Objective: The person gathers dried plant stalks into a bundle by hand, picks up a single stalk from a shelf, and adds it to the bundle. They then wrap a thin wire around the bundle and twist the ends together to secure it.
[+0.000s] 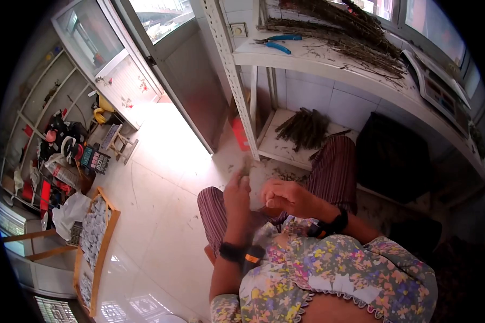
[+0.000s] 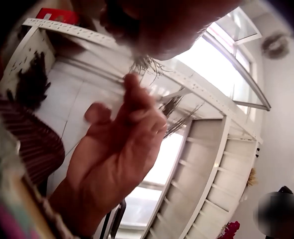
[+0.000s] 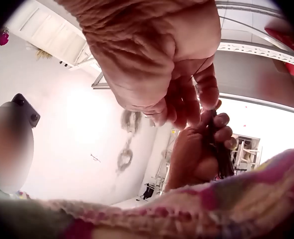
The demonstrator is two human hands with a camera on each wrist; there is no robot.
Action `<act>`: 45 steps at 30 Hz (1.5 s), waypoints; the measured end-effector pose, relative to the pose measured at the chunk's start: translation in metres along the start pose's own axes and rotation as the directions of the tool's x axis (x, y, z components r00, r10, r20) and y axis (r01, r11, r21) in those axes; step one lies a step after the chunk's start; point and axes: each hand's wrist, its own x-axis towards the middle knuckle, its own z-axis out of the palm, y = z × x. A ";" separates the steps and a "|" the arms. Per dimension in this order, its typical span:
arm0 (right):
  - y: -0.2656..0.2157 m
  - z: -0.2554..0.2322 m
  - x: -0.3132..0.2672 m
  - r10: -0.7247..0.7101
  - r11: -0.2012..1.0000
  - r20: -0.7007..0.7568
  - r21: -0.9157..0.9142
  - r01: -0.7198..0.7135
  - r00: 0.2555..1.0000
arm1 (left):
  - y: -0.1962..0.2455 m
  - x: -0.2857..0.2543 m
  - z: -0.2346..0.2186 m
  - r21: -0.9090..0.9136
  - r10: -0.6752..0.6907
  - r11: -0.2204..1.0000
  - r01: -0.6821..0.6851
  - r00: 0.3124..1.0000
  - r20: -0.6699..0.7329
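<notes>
My left hand (image 1: 237,194) is raised over my lap and grips a small bundle of thin dark twigs (image 3: 225,162), its fingers curled round the stems. Fine twig ends (image 2: 146,65) stick out past this hand in the left wrist view. Just to the right is my right hand (image 1: 285,196), palm turned inward, fingers bent toward the bundle. Between its fingertips, in the right wrist view, a thin dark strand (image 3: 194,78) is pinched. The two hands are close together, and the right one overlaps part of the left there.
Long dry branches (image 1: 334,27) and blue-handled pliers (image 1: 280,42) lie on the white shelf. Bundled dark sticks (image 1: 304,128) lie on the lower shelf, beside a black container (image 1: 393,156). A wooden-framed rack (image 1: 113,220) stands on the floor at left, near an open door (image 1: 180,70).
</notes>
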 end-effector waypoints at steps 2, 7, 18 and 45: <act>0.000 0.000 -0.002 0.037 0.997 0.035 0.065 -0.040 0.999 | 0.016 0.000 -0.014 -0.573 -0.214 0.775 0.267 0.964 0.159; 0.003 -0.004 -0.009 0.263 0.949 -0.075 0.198 -0.244 0.962 | 0.029 -0.017 -0.025 -0.644 -0.236 0.701 0.306 0.952 0.196; 0.001 -0.007 -0.003 0.226 0.958 -0.177 -0.137 -0.251 0.958 | 0.029 -0.034 -0.021 -0.485 -0.162 0.814 0.318 0.927 0.337; 0.003 -0.003 -0.006 0.346 0.933 -0.115 0.147 -0.329 0.931 | 0.042 -0.044 -0.014 -0.546 -0.105 0.810 0.214 0.969 0.224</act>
